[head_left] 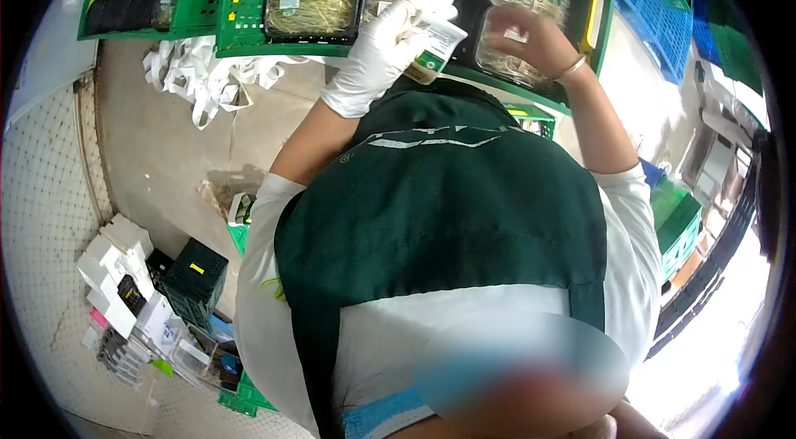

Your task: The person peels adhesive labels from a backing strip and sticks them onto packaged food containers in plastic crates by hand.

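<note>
My left hand [390, 45], in a white glove, is closed around a small stack of white and green printed labels [435, 49]. My right hand [532, 39], bare and with a band at the wrist, is over a clear-lidded tray of sprouts [506, 66] at the right of the crate. Its fingers are bent and apart, slightly blurred, and I see nothing held in them. More sprout packs [313, 8] with white stickers sit in rows in the green crate [282, 49]. One pack is partly hidden behind my gloved hand.
Another green crate [149, 29] with dark packs stands at the left. White straps [199, 74] lie on the floor below it. A blue crate [655, 8] is at the right. Boxes and a black crate [195, 273] stand at lower left.
</note>
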`<state>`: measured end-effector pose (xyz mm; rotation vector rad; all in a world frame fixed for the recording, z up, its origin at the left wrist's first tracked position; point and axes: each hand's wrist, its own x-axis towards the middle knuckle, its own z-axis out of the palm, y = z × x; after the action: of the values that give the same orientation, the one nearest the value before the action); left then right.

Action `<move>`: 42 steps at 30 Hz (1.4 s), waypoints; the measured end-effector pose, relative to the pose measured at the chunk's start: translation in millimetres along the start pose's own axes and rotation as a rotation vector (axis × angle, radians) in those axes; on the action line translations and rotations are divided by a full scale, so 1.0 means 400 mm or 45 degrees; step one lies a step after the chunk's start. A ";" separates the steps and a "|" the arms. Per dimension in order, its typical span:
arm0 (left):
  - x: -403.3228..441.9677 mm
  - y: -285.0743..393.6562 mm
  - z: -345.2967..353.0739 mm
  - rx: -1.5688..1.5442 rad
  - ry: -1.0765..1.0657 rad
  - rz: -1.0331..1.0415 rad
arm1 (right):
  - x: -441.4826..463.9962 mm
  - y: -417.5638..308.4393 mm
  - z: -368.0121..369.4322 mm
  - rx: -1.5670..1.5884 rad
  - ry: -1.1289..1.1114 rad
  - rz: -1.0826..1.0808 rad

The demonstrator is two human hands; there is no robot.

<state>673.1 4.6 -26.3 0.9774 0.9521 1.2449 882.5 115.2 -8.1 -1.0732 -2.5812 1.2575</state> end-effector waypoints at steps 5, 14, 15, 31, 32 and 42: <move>-0.004 0.022 0.005 0.474 0.192 -0.150 | 0.039 -0.122 0.085 0.182 0.248 -0.161; 0.000 0.020 -0.010 0.184 0.193 -0.201 | 0.105 -0.019 -0.084 0.029 -0.060 -0.186; 0.005 0.028 -0.008 0.191 0.207 -0.202 | 0.107 -0.049 -0.038 0.123 -0.182 -0.195; -0.025 0.016 -0.129 0.773 0.101 -0.227 | 0.316 0.471 -0.285 -1.391 0.213 0.400; -0.041 0.038 -0.119 0.393 0.255 -0.430 | 0.323 0.513 -0.254 -1.327 0.266 0.469; -0.131 0.099 -0.174 -0.022 0.558 -0.346 | 0.294 0.582 -0.235 -1.305 -0.011 0.678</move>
<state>590.9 -40.2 -7.7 0.5434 1.3623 1.2532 957.1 348.2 -138.9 -1.9554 -3.0577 -0.1989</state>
